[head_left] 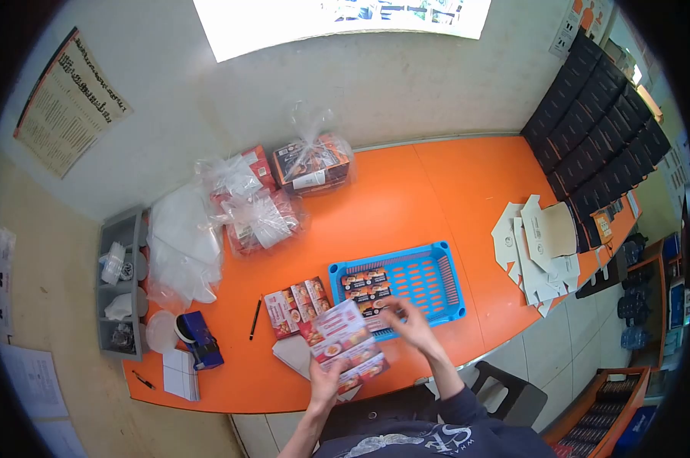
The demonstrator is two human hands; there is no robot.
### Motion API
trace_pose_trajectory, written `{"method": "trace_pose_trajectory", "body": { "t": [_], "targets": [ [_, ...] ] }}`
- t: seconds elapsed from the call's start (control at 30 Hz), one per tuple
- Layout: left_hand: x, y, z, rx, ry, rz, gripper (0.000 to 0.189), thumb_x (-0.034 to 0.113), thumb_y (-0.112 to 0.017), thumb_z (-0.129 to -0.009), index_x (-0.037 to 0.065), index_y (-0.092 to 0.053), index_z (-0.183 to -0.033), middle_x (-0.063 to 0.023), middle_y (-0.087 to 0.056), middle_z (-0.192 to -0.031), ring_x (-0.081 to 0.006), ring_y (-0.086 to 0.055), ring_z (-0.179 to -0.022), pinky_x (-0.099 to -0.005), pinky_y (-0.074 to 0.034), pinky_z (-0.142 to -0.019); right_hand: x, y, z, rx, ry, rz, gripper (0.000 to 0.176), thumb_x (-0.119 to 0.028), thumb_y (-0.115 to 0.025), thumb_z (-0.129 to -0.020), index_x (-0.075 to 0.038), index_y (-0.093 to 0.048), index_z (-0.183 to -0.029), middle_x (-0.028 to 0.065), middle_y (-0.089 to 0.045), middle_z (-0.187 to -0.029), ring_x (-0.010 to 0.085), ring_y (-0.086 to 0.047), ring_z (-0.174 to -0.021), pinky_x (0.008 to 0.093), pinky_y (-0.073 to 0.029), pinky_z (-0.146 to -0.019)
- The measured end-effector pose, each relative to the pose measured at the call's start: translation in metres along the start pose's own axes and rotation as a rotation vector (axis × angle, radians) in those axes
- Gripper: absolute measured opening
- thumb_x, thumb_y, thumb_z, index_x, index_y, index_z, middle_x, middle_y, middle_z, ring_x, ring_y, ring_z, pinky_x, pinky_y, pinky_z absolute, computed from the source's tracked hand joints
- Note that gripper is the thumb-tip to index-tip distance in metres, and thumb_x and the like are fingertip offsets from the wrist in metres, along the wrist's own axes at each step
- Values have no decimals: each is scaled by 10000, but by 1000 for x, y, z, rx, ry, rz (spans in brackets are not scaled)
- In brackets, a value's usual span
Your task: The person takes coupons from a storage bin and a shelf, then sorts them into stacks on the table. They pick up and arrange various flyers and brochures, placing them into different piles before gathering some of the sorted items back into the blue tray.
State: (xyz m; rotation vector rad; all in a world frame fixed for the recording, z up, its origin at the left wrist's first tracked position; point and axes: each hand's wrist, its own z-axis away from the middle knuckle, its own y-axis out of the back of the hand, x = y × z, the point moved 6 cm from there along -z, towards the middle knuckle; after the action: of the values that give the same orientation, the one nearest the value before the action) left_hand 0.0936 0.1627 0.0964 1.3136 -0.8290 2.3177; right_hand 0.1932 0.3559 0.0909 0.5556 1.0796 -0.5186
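Note:
My left hand (326,384) is closed on the lower edge of a red-and-white printed carton (345,342), tilted up over the table's front edge. My right hand (412,327) is just right of the carton, over the near rim of a blue plastic basket (458,294). Its fingers are bent and apart, and nothing shows between them. Small dark-and-orange printed boxes (368,282) fill the basket's left part. Left of the basket lies another group of red printed boxes (297,305). A white piece of card (290,355) is partly hidden under the held carton.
Bagged boxes (265,221) and clear plastic bags (180,244) lie at the left rear. A grey organiser (119,305), blue tape dispenser (200,340), white cards (180,374) and black pen (255,317) are at left. Flattened cartons (539,244) and stacked black boxes (597,122) occupy the right.

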Motion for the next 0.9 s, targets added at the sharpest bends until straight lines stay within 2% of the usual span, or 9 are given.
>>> {"method": "trace_pose_trajectory", "body": {
  "t": [0.13, 0.27, 0.37, 0.47, 0.57, 0.67, 0.77, 0.87, 0.9],
  "targets": [
    [-35, 37, -1, 101, 154, 130, 370, -11, -517, -792, 19, -409, -1145, -98, -567, -1028, -170, -596, -878, -303, -510, -762, 56, 13, -48, 277, -25, 499, 579, -428, -657, -736, 13, -535, -1090, 182, -559, -1024, 286, -546, -962, 373, -453, -756],
    [-69, 31, -13, -38, 191, 294, 397, -1, -522, -796, 20, -391, -1170, -97, -552, -1064, -166, -581, -916, -311, -501, -786, 37, -9, -45, 475, 17, 841, 688, -458, -696, -673, 43, -538, -1118, 186, -610, -891, 271, -597, -805, 351, -469, -682],
    [-80, 20, -26, -139, 207, 227, 431, 7, -522, -801, 17, -361, -1201, -103, -537, -1105, -176, -566, -967, -321, -493, -810, 89, -5, -76, 332, -115, 578, 679, -452, -701, -663, 63, -549, -1077, 164, -629, -853, 262, -611, -745, 342, -475, -640],
    [-77, 17, -31, -160, 178, 260, 430, 0, -526, -798, 11, -366, -1197, -109, -538, -1109, -189, -567, -972, -333, -493, -815, 102, -1, -86, 351, -120, 519, 611, -419, -736, -633, 44, -589, -1004, 144, -639, -815, 218, -616, -683, 325, -477, -599],
    [-73, 18, -33, -148, 157, 248, 424, 2, -532, -797, 11, -376, -1191, -109, -544, -1099, -191, -571, -963, -334, -494, -812, 123, -3, -97, 319, -132, 335, 516, -287, -743, -670, 43, -533, -1006, 133, -630, -818, 174, -612, -692, 294, -477, -590],
    [-73, 18, -33, -131, 174, 216, 415, 7, -534, -796, 9, -385, -1183, -104, -550, -1088, -186, -575, -953, -331, -496, -808, 84, -15, -83, 210, -108, 13, 426, -124, -697, -722, 7, -441, -1036, 126, -622, -813, 156, -611, -713, 260, -476, -584],
    [-67, 20, -26, -86, 160, 225, 400, 13, -532, -797, 5, -395, -1174, -98, -557, -1069, -175, -582, -926, -327, -503, -789, 50, 1, -88, 136, 124, 51, 397, -115, -683, -719, -30, -440, -1021, 137, -613, -763, 147, -600, -674, 292, -460, -559],
    [-58, 29, -12, -71, 156, 298, 388, 17, -527, -799, 2, -402, -1166, -96, -562, -1054, -171, -590, -908, -326, -512, -774, -8, 20, -87, -96, 115, 11, 382, -70, -665, -717, -42, -449, -1031, 117, -614, -755, 161, -596, -679, 319, -459, -582],
    [-58, 32, -7, -74, 161, 327, 385, 17, -525, -799, 1, -403, -1165, -95, -563, -1050, -171, -592, -904, -327, -515, -770, -19, 18, -92, -218, 145, 180, 385, -64, -665, -712, -41, -450, -1030, 116, -617, -772, 173, -600, -705, 329, -463, -603]
  ]
}}
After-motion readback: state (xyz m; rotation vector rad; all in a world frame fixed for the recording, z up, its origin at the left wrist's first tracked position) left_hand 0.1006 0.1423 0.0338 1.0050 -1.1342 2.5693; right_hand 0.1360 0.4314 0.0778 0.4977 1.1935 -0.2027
